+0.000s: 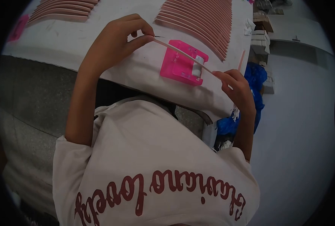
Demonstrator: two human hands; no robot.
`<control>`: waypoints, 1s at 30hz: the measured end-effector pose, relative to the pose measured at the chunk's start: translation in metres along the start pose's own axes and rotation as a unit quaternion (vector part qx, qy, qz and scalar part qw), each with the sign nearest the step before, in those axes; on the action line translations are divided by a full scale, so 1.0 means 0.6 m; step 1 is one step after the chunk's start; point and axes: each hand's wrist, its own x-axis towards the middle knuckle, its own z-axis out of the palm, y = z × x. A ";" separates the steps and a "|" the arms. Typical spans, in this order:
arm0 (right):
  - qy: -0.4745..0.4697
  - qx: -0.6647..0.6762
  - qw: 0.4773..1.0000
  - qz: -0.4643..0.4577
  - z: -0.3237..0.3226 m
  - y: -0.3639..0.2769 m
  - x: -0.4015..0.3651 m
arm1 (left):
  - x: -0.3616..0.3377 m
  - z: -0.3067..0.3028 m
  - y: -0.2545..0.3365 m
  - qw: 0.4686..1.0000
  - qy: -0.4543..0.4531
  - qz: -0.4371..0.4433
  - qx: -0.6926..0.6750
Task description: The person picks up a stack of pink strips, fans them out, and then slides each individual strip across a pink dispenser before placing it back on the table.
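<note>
A thin pink strip [186, 55] is stretched between my two hands above a bright pink plastic holder [171, 67]. My left hand [131, 35] pinches the strip's upper left end, where a small dark pointed thing [158, 36] sticks out by the fingertips. At the lower right end, my right hand [233, 83] has its fingers closed on the strip. The holder lies on the white table [129, 73] and bears a whitish roll [198, 66] at its right side, partly crossed by the strip.
Rows of pink strips [203, 22] lie at the table's far side, with more strips [63, 9] at upper left beside another pink object [18, 28]. Blue plastic [256, 77] and stacked bundles [260, 41] stand past the right edge. A single strip [242, 59] lies near that edge.
</note>
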 end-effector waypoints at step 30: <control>0.403 -0.305 0.824 0.257 0.009 0.041 -0.254 | 0.091 0.213 0.185 0.942 0.137 0.305 0.034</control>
